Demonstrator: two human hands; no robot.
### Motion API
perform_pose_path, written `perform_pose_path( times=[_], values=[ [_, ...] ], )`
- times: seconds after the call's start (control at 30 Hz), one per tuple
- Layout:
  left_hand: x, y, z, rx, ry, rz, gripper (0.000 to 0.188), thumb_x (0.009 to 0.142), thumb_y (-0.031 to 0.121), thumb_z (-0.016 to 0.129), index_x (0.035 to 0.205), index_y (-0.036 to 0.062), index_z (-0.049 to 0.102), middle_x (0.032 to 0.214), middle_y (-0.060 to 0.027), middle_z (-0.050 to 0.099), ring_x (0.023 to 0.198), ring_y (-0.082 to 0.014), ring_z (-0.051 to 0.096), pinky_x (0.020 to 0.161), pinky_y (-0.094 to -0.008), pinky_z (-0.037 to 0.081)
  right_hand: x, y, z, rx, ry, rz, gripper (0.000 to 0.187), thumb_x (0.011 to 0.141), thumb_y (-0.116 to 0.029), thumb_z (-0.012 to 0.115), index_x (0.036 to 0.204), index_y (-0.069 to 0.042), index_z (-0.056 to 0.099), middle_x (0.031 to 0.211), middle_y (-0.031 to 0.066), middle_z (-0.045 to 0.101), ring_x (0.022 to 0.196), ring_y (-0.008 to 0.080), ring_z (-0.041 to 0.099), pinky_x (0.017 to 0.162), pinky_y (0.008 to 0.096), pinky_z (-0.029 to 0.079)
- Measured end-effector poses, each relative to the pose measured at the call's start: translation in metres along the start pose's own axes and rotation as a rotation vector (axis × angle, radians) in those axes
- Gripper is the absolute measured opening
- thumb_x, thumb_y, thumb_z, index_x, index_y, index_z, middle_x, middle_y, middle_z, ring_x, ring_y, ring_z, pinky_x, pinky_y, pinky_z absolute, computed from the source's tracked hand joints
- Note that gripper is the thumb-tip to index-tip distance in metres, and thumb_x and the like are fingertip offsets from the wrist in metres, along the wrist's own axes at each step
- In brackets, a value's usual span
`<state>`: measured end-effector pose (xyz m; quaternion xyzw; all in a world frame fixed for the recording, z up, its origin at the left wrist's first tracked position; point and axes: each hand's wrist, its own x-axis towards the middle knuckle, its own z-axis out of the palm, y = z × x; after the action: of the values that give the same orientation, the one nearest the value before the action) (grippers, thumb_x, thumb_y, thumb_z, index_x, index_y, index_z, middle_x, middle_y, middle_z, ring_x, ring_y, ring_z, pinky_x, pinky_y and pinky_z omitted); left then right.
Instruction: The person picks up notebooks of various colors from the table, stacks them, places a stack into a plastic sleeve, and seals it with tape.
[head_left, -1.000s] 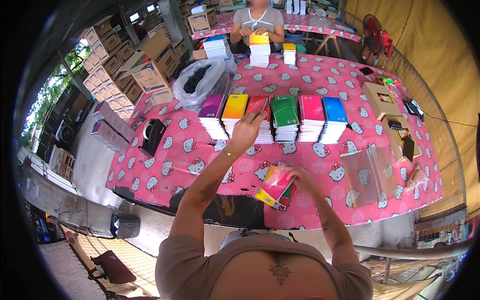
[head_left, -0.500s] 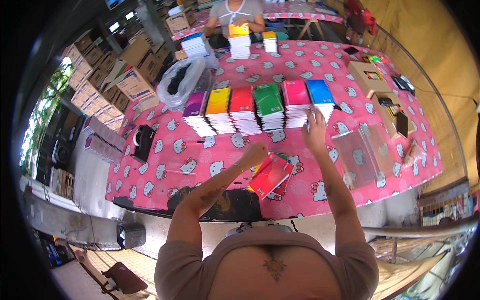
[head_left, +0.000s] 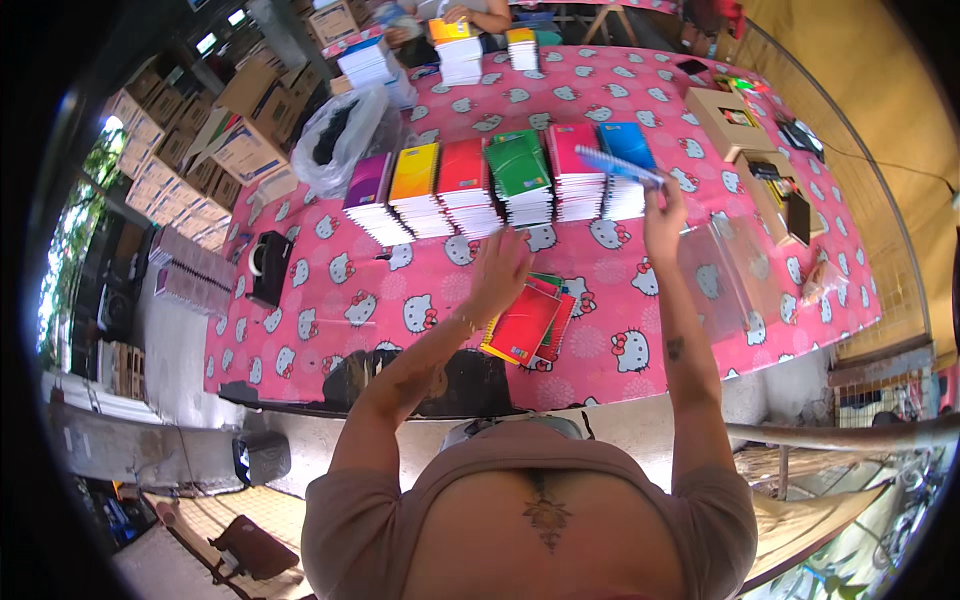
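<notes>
My right hand (head_left: 664, 222) grips a blue spiral notebook (head_left: 618, 166) by one end, tilted and lifted over the blue notebook stack (head_left: 628, 146). Fingers extended, my left hand (head_left: 500, 268) is open, just above a small fanned pile with a red notebook (head_left: 524, 322) on top; green and yellow edges show beneath. Beyond the hands stands a row of notebook stacks: purple (head_left: 370, 182), yellow (head_left: 415, 172), red (head_left: 463, 168), green (head_left: 518, 163) and pink (head_left: 575, 142). White page blocks and dark spiral bindings show on their sides.
A pink patterned cloth (head_left: 330, 330) covers the table. A tape dispenser (head_left: 270, 268) stands at left, beside a plastic bag (head_left: 345, 140). Clear plastic sheets (head_left: 730, 275) and open cardboard boxes (head_left: 775, 195) lie at right. Across the table, a person's hand (head_left: 457, 14) touches a yellow-topped stack.
My right hand has lifted a blue notebook off its stack. My left hand has moved slightly forward and its fingers have opened. The whole view has shifted a little.
</notes>
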<state>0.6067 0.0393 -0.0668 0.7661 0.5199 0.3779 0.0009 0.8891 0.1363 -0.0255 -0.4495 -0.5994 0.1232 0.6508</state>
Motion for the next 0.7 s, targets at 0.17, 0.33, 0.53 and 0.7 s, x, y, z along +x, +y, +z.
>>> perform_pose_path(
  times=[0.17, 0.33, 0.53, 0.7],
  values=[
    [0.097, -0.047, -0.053, 0.173, 0.437, 0.043, 0.049, 0.081, 0.012, 0.069, 0.128, 0.0043, 0.055, 0.122, -0.0232, 0.053, 0.111, -0.0419, 0.051, 0.097, -0.0513, 0.041, -0.081, -0.005, -0.016, 0.666, -0.151, 0.321, 0.026, 0.087, 0.011, 0.057, 0.105, -0.007, 0.065, 0.104, 0.0028, 0.064, 0.095, 0.0146, 0.06, 0.086, 0.0291, 0.049],
    [0.034, -0.258, -0.176, 0.104, 0.405, -0.582, 0.076, 0.076, 0.057, 0.076, 0.116, -0.0071, 0.063, 0.102, -0.0271, 0.07, 0.102, -0.0427, 0.066, 0.092, -0.05, 0.048, -0.146, -0.042, -0.001, 1.251, -0.223, 0.816, 0.021, 0.092, 0.0, 0.055, 0.108, -0.011, 0.062, 0.12, 0.0052, 0.063, 0.104, 0.0216, 0.062, 0.092, 0.0342, 0.05],
    [0.027, -0.204, -0.163, 0.107, 0.514, -0.653, 0.053, 0.082, 0.026, 0.079, 0.117, -0.0055, 0.056, 0.089, -0.0169, 0.069, 0.078, -0.0323, 0.069, 0.072, -0.0416, 0.054, -0.157, -0.067, 0.007, 1.459, -0.086, 1.277, 0.042, 0.094, -0.019, 0.062, 0.134, -0.011, 0.052, 0.129, 0.0105, 0.059, 0.119, 0.0281, 0.056, 0.1, 0.0449, 0.047],
    [-0.013, -0.037, -0.113, -0.904, -0.039, -0.689, 0.038, 0.085, 0.008, 0.073, 0.12, -0.0007, 0.06, 0.098, -0.0081, 0.066, 0.082, -0.0166, 0.067, 0.07, -0.0297, 0.055, -0.191, -0.058, 0.04, 0.554, -0.265, 0.876, 0.06, 0.092, -0.031, 0.068, 0.14, -0.004, 0.046, 0.134, 0.0172, 0.054, 0.123, 0.032, 0.053, 0.103, 0.0476, 0.043]
  ],
)
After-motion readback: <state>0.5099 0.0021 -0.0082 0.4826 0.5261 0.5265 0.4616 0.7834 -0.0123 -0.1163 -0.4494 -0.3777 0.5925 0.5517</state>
